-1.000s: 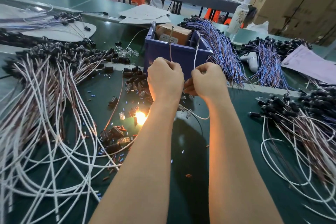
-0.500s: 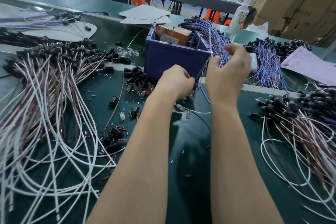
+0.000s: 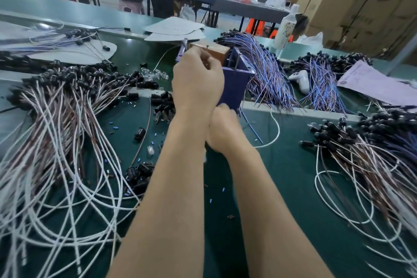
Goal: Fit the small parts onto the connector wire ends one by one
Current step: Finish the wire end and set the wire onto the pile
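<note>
My left hand [image 3: 198, 79] is raised in front of the blue bin [image 3: 237, 81], with its fingers curled and pinching a thin dark wire end at the fingertips. My right hand [image 3: 223, 128] is lower, just above the green mat, and the left forearm partly hides it. Its fingers are curled, and a white wire [image 3: 277, 128] loops out from it to the right. A thin blue wire [image 3: 252, 128] lies beside that hand. Small black parts [image 3: 162, 106] and tiny blue sleeves [image 3: 211, 200] are scattered on the mat. What the right fingers hold is hidden.
Big bundles of white and brown wires with black connectors lie at the left [image 3: 56, 131] and right [image 3: 372, 153]. Blue-purple wire bundles [image 3: 266, 74] lie behind the bin. A brown box [image 3: 216, 52] sits in the bin. A bottle [image 3: 285, 29] and paper sheet [image 3: 379, 83] are at the back right.
My left hand rose from the mat to the bin's top. My right hand dropped from beside the blue wires to the mat, now tucked under the left wrist.
</note>
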{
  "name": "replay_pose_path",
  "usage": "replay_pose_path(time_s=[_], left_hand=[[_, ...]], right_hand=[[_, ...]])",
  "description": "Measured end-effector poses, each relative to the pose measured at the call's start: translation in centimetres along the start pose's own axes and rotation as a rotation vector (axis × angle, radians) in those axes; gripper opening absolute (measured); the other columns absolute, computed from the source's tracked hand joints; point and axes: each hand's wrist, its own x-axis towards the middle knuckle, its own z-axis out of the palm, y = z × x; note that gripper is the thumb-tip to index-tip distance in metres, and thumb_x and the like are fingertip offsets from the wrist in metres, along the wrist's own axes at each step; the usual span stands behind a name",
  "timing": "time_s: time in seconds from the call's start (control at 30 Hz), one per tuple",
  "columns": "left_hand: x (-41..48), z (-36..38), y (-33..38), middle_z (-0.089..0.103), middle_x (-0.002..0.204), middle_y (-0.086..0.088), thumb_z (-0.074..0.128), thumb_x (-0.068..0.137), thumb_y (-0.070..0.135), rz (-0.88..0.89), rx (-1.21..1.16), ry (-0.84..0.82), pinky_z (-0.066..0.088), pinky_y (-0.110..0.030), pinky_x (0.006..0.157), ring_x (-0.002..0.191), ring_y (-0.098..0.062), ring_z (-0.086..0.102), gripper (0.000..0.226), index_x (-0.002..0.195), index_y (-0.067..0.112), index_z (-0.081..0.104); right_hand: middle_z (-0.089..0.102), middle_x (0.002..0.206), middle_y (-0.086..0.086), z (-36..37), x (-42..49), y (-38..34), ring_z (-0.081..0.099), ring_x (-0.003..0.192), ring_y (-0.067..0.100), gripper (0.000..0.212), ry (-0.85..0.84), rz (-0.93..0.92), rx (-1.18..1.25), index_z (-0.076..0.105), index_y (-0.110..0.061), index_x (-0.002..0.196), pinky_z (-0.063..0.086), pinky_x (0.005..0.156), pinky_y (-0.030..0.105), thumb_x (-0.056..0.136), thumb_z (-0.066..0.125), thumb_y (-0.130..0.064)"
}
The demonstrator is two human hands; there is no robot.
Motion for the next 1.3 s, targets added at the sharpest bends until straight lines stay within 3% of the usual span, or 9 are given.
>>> replay_pose_path(time_s=[0.17, 0.3, 0.43, 0.6, 0.67, 0.77, 0.93, 1.07, 1.3], left_hand=[[0.2, 0.6, 0.6, 0.067, 0.101, -0.014, 0.042, 0.097, 0.046, -0.113, 0.224, -0.328, 0.045, -0.032, 0.077, 0.096, -0.031, 0.061, 0.048, 0.102, 0.005, 0.065], [-1.4, 2.5, 4.5, 0.061, 0.090, -0.006, 0.041, 0.101, 0.036, 0.047, -0.018, -0.350, 0.037, -0.026, 0.072, 0.091, -0.024, 0.058, 0.032, 0.090, 0.013, 0.061], [-2.6, 4.9, 8.0, 0.060, 0.074, 0.007, 0.049, 0.099, 0.026, 0.142, -0.300, -0.183, 0.045, -0.023, 0.067, 0.071, -0.008, 0.059, 0.021, 0.090, 0.015, 0.064], [-3.6, 8.3, 12.4, 0.049, 0.064, 0.002, 0.047, 0.100, 0.019, -0.208, -1.031, -0.072, 0.040, -0.019, 0.053, 0.054, -0.008, 0.046, 0.024, 0.076, 0.015, 0.050], [-4.7, 10.8, 13.7, 0.047, 0.061, 0.000, 0.048, 0.099, 0.017, -0.342, -1.135, -0.138, 0.038, -0.021, 0.049, 0.051, -0.010, 0.043, 0.025, 0.075, 0.016, 0.048], [-7.7, 16.0, 14.8, 0.049, 0.051, -0.001, 0.050, 0.096, 0.010, -0.462, -1.002, -0.416, 0.041, -0.017, 0.043, 0.042, -0.011, 0.046, 0.028, 0.069, 0.009, 0.050], [-13.6, 23.3, 11.6, 0.066, 0.102, -0.023, 0.055, 0.091, 0.007, -0.500, -0.485, -0.801, 0.053, -0.044, 0.091, 0.093, -0.033, 0.065, 0.016, 0.099, -0.006, 0.060], [-16.5, 24.7, 8.7, 0.060, 0.117, -0.015, 0.055, 0.092, 0.018, -0.200, 0.018, -0.742, 0.044, -0.036, 0.080, 0.107, -0.034, 0.058, 0.027, 0.116, 0.004, 0.052], [-14.1, 23.1, 7.9, 0.064, 0.104, -0.008, 0.049, 0.093, 0.021, 0.072, 0.157, -0.689, 0.041, -0.031, 0.071, 0.093, -0.029, 0.059, 0.019, 0.102, 0.010, 0.061]], right_hand=[[0.064, 0.080, 0.001, -5.6, -1.6, 2.0, 0.057, 0.073, 0.019, 0.009, 0.679, 0.000, 0.486, 0.063, -0.010, 0.095, 0.036, 0.064, 0.025, 0.093, 0.057, -0.017], [0.057, 0.064, -0.012, -9.0, -3.5, 2.8, 0.052, 0.057, 0.008, 0.015, 0.649, -0.046, 0.583, 0.065, -0.015, 0.100, 0.038, 0.057, 0.023, 0.094, 0.051, -0.012], [0.059, 0.068, 0.000, -11.8, -6.8, 5.3, 0.054, 0.057, 0.013, 0.018, 0.571, 0.000, 0.514, 0.064, -0.014, 0.107, 0.039, 0.058, 0.023, 0.097, 0.049, -0.014], [0.057, 0.060, -0.015, -17.7, -15.0, 11.6, 0.051, 0.051, -0.013, 0.016, 0.701, 0.159, 0.242, 0.070, -0.026, 0.096, 0.035, 0.052, 0.003, 0.093, 0.056, -0.035], [0.059, 0.054, -0.015, -20.0, -18.1, 13.6, 0.054, 0.051, -0.011, 0.012, 0.838, 0.262, 0.232, 0.068, -0.039, 0.085, 0.043, 0.060, 0.015, 0.084, 0.057, -0.043], [0.061, 0.051, -0.016, -20.7, -20.7, 16.6, 0.054, 0.049, -0.010, 0.011, 0.931, 0.458, 0.215, 0.063, -0.035, 0.075, 0.043, 0.061, 0.024, 0.082, 0.056, -0.039], [0.069, 0.095, 0.011, -14.3, -20.9, 22.2, 0.060, 0.088, 0.027, 0.005, 0.480, 0.952, 0.185, 0.064, -0.016, 0.087, 0.042, 0.072, 0.029, 0.089, 0.061, -0.019], [0.066, 0.107, 0.009, -9.7, -20.2, 24.0, 0.058, 0.105, 0.032, 0.011, 0.364, 1.125, 0.230, 0.065, -0.019, 0.095, 0.045, 0.095, 0.041, 0.089, 0.057, -0.016], [0.059, 0.118, 0.007, -10.0, -17.9, 21.8, 0.050, 0.114, 0.033, 0.018, 0.559, 1.038, 0.164, 0.065, -0.024, 0.104, 0.039, 0.098, 0.043, 0.088, 0.057, -0.021]])
